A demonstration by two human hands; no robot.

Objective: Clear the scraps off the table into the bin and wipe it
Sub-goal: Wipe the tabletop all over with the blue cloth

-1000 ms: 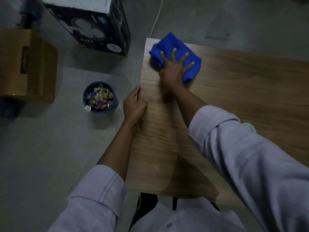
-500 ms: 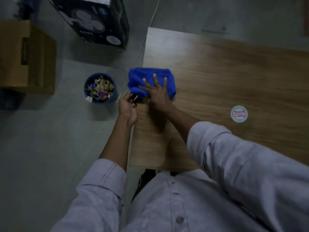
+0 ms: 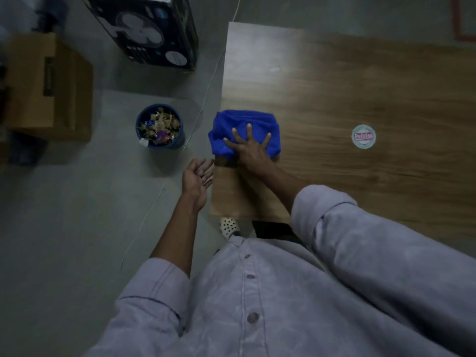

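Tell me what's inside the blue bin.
The bin is filled nearly to its rim with scraps: pale crumpled bits and a few shiny purple and blue pieces. Anything below that top layer, and the bin's bottom, is covered.

Single view: wide-angle camera worn on head, looking steeply down over person's own chest. Top of frame points forward, away from body. Lower frame: shirt front (image 3: 257, 305), nearest lens. Mid-frame: left hand (image 3: 198, 173) and right hand (image 3: 251, 150). Upper right: wooden table (image 3: 360, 86). Left side: floor (image 3: 64, 228), with bin (image 3: 180, 141), fan box (image 3: 154, 29) and cardboard box (image 3: 38, 86) farther off. Dim, slightly blurred.
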